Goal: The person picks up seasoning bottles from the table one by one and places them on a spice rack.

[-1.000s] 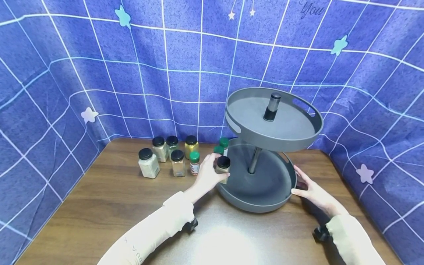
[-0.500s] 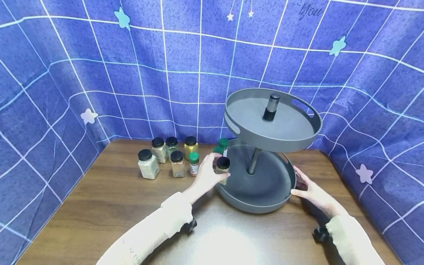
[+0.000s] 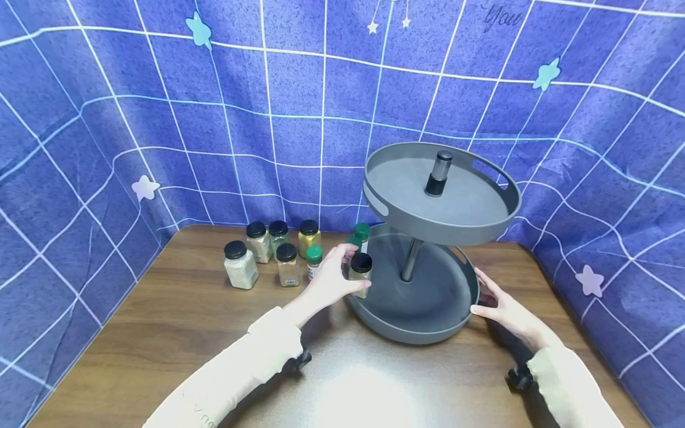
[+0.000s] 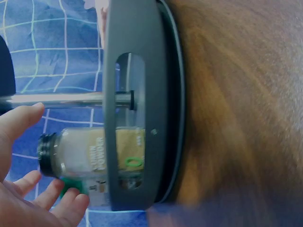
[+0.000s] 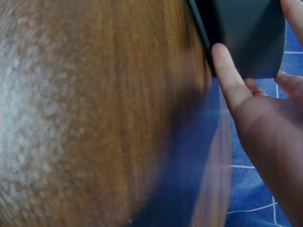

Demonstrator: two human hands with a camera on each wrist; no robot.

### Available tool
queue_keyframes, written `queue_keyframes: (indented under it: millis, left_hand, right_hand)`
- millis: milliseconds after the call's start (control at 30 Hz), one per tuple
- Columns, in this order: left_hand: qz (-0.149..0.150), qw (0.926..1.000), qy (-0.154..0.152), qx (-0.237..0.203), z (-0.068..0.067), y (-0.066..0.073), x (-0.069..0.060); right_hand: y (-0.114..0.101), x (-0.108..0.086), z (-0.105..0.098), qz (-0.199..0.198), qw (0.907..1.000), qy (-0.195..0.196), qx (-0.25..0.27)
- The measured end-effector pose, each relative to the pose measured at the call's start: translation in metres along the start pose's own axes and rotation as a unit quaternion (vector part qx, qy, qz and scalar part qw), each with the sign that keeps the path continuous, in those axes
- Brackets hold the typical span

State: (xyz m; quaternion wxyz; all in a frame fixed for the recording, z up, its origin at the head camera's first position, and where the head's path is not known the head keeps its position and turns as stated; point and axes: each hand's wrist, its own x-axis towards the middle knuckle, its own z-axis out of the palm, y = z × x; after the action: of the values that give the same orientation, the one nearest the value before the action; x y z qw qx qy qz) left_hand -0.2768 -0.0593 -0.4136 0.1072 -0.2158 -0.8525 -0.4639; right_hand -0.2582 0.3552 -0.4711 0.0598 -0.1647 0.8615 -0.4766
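A clear spice jar with a black lid stands inside the left edge of the lower grey tray. In the left wrist view, "POWDER" is legible on the spice jar. My left hand is just left of it, thumb and fingers spread around the lid. A gap shows between the thumb of the left hand and the jar. Green-capped bottles stand behind it in the tray, partly hidden by my fingers. My right hand touches the tray's right outer wall with extended fingers; the right wrist view shows the right hand against that wall.
An upper grey tray sits over the lower one on a metal post. Several spice jars with black lids and a green-capped bottle stand left on the wooden table. A blue curtain hangs behind.
My left hand has loosened from the black-lidded spice jar and shifted slightly left, its fingers spreading. The jar stays in the lower tray. My right hand has not moved.
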Motion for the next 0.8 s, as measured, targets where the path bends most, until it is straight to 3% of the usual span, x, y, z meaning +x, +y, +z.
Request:
queue_keyframes:
  millis: [333,800]
  left_hand:
    - [0.016,0.9998,0.005,-0.011,-0.021,0.009,-0.002]
    - [0.045,0.9986,0.02,0.018,-0.058,0.011,-0.009]
  right_hand:
    - [0.003,0.001,-0.001,-0.008,0.9999,-0.001,0.007]
    - [0.002,0.0,-0.001,-0.002,0.9998,-0.002,0.019]
